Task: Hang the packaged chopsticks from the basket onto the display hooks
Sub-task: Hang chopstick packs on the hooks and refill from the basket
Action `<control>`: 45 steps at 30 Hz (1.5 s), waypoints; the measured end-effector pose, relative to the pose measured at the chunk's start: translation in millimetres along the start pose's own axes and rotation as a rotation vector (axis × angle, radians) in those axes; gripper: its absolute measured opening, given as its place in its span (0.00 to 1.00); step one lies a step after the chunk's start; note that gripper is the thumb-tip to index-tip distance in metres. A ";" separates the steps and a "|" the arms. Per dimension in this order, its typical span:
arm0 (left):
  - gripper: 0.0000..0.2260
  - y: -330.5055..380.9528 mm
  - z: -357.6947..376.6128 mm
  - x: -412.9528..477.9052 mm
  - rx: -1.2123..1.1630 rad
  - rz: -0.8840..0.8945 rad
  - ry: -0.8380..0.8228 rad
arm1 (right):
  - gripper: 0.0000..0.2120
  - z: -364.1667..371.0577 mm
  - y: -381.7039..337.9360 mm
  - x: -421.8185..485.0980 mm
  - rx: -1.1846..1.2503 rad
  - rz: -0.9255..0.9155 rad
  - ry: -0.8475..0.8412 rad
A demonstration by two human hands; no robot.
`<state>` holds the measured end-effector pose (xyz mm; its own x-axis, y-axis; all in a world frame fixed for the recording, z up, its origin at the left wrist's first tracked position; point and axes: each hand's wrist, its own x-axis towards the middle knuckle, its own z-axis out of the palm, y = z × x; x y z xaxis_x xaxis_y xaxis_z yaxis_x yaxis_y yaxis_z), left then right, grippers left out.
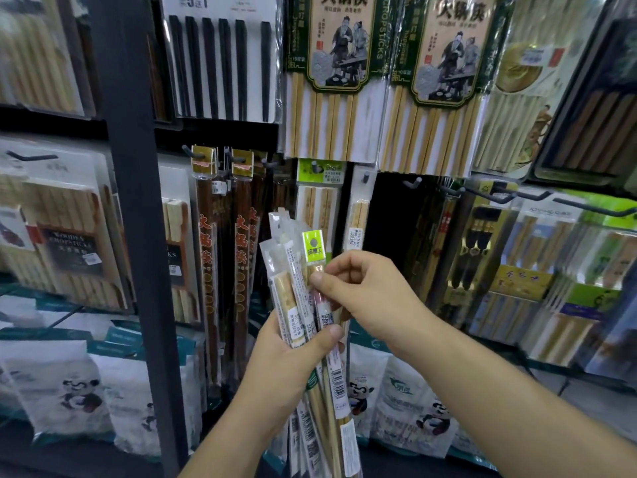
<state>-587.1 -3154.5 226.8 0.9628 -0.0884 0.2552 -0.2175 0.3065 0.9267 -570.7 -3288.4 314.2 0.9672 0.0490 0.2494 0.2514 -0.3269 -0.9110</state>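
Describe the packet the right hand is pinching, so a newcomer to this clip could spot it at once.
Below the two large green-bordered packs hanging at the top, the left hand grips a fan of slim clear packets. The right hand pinches one: the green-tagged packet. Only it has a bright lime header card with a round hole; its neighbours' tops are clear plastic.

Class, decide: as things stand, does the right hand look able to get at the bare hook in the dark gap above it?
Probably yes. The right hand pinches the green-tagged pack below and left of the bare hook, and nothing hangs between them.
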 end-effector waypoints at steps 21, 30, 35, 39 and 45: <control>0.10 -14.9 12.9 6.4 0.005 -0.048 0.072 | 0.17 -75.3 -28.6 5.2 0.133 -0.139 0.366; 0.12 -16.9 8.2 8.1 -0.001 -0.052 0.080 | 0.20 -70.0 -30.7 14.8 0.207 -0.110 0.416; 0.11 -17.5 6.6 8.1 -0.010 -0.051 0.083 | 0.18 -69.6 -24.5 16.1 0.192 -0.108 0.432; 0.10 -17.2 6.6 7.7 -0.027 -0.047 0.084 | 0.18 -69.2 -20.2 25.7 0.138 -0.101 0.450; 0.11 -15.9 5.6 6.9 -0.028 -0.042 0.083 | 0.22 -69.6 -4.8 41.7 0.045 -0.052 0.495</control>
<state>-578.0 -3165.3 215.4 0.9812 -0.0233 0.1916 -0.1733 0.3308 0.9277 -534.1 -3350.5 351.9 0.8224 -0.3936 0.4108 0.3103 -0.2948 -0.9038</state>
